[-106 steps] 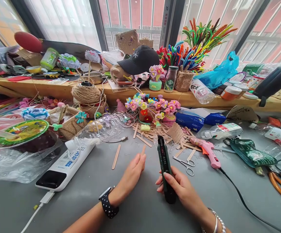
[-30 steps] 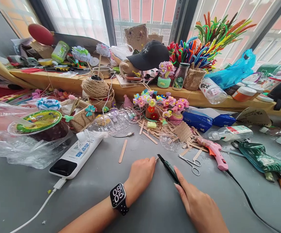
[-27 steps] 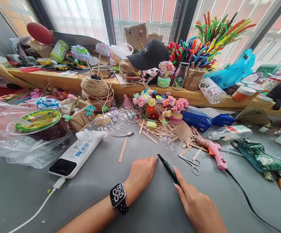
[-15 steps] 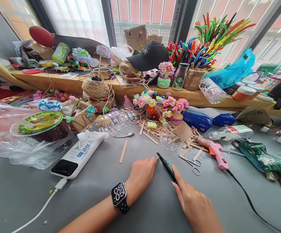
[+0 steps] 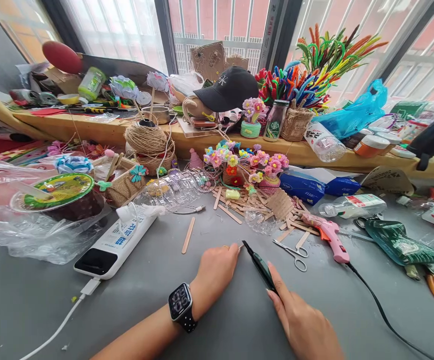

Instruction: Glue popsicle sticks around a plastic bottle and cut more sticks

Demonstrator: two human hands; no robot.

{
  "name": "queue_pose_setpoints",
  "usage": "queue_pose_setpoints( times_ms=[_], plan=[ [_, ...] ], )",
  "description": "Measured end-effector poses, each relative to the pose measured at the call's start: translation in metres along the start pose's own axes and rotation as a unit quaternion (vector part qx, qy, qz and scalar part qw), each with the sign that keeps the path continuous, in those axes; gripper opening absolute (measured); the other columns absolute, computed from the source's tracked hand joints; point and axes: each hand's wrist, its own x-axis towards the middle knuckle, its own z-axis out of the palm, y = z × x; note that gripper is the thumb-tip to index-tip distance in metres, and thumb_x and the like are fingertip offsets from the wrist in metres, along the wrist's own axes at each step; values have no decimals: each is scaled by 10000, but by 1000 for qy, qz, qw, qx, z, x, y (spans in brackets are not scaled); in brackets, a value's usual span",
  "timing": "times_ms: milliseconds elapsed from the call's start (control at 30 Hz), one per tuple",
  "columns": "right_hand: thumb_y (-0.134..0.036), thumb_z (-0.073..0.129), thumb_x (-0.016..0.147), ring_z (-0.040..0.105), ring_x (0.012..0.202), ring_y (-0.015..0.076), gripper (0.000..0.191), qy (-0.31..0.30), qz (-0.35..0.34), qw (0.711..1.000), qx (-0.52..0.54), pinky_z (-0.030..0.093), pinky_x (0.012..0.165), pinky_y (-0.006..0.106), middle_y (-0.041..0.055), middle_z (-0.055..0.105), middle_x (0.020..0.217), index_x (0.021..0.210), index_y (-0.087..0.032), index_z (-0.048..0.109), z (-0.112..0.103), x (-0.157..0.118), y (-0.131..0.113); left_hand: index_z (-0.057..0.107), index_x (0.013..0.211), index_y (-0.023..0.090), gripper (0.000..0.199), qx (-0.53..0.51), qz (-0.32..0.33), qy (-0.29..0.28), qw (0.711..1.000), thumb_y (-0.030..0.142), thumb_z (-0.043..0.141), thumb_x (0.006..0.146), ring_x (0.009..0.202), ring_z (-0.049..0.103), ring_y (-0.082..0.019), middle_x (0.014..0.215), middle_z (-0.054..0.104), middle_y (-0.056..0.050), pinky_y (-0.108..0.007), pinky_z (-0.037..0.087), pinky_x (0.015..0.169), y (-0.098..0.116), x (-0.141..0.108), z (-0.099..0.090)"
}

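Observation:
My left hand [image 5: 217, 270], with a black watch [image 5: 180, 302] on its wrist, is closed in a pinch on a small thin piece; only its pale tip shows beyond the fingers. In my right hand [image 5: 302, 320] is a dark green utility knife [image 5: 261, 268]. The knife's black blade end points up and left, close to the tip of the thin piece. A wooden craft stick [image 5: 188, 235] lies on the grey table [image 5: 127, 312] beyond my left hand. Small scissors [image 5: 295, 254] rest beyond my right hand.
A pink glue gun [image 5: 331, 237] with a black cable lies at the right. The white power bank [image 5: 117, 242] and its cable are at the left. Piled craft sticks [image 5: 232, 214], clear plastic and pipe-cleaner flowers [image 5: 267, 162] stand farther back.
The whole view has shifted slightly. Both hands keep their hold, and the knife's blade end stays near the thin piece.

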Motion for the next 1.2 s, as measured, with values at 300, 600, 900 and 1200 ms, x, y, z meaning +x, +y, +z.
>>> queue_pose_setpoints(
  times_ms=[300,600,900,1200],
  plan=[
    [-309,256,857,486,317,103,427,7,4,1000,18,308,287,214,-50,517,495,1277,-227,252,-5,1,-3,497,751,185,247,-4,3,-9,1000,244,279,852,577,581,-170,608,586,-28,-214,331,458,-1,-1,-2],
    [-303,291,850,479,315,91,438,14,9,1000,21,284,283,204,-50,507,491,1282,-247,236,-4,-1,-4,494,761,181,258,-3,7,-13,1000,240,262,857,581,581,-173,612,589,-32,-222,328,462,0,-1,-5],
    [-312,298,847,445,290,89,430,36,2,999,-35,271,288,209,-57,446,457,1268,-230,275,1,-3,-6,488,726,183,255,4,12,0,1000,229,272,854,555,569,-174,588,581,-26,-218,322,456,0,-1,-1],
    [-304,293,850,457,301,93,450,25,10,1000,-14,285,293,214,-59,460,468,1288,-229,218,1,-3,-8,488,743,174,231,-8,20,-19,1000,195,281,842,577,576,-180,605,580,-43,-231,341,475,0,-1,-4]
  ],
)
